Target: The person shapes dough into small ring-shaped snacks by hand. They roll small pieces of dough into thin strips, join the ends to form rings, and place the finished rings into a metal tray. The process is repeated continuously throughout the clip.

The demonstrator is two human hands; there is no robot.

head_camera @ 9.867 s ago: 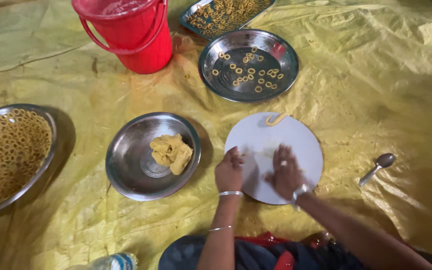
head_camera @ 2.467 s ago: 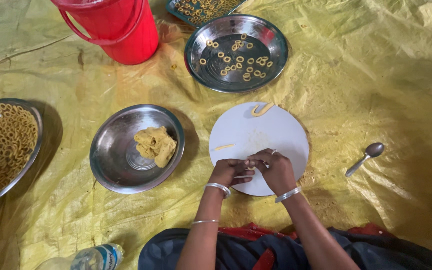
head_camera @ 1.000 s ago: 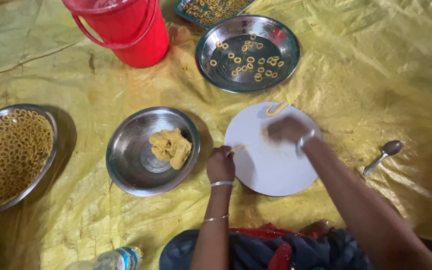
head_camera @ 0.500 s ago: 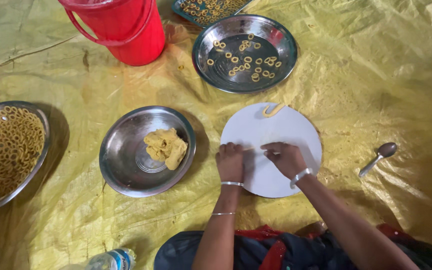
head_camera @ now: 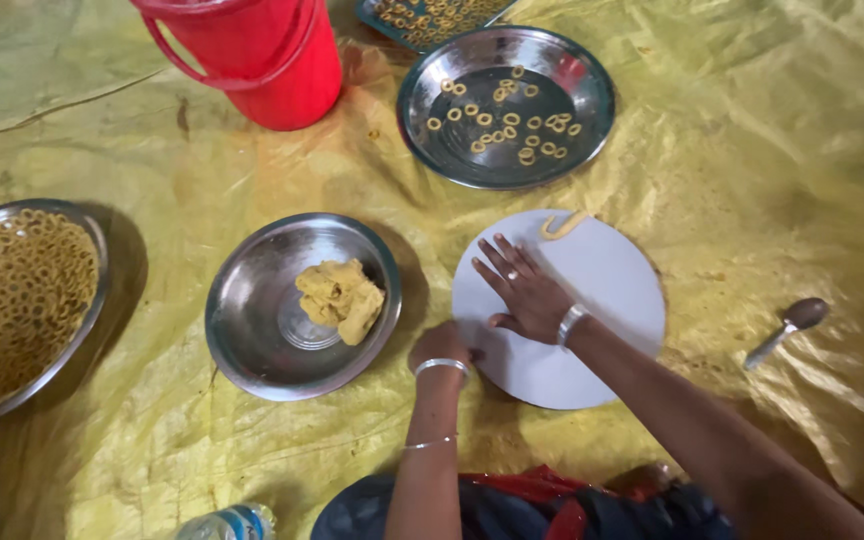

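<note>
My right hand (head_camera: 520, 289) lies flat on the round white board (head_camera: 607, 290), fingers spread and pointing to the upper left. My left hand (head_camera: 441, 345) is curled at the board's left edge, and I cannot see whether it holds anything. A curved strip of yellow dough (head_camera: 562, 225) rests at the board's far edge. To the left, a steel bowl (head_camera: 252, 320) holds lumps of yellow dough (head_camera: 341, 299). Beyond the board, a steel plate (head_camera: 592, 100) carries several small dough rings (head_camera: 507, 120).
A red bucket (head_camera: 257, 55) stands at the back. A large steel dish (head_camera: 22, 300) full of rings sits far left. A tray (head_camera: 422, 15) of rings is at the top edge. A spoon (head_camera: 785, 328) lies right. A plastic bottle (head_camera: 222, 523) is near me. Yellow sheet (head_camera: 752, 150) covers the ground.
My right hand has slid forward and left across the board and flattened with fingers spread. My left hand has drawn back to the board's left edge.
</note>
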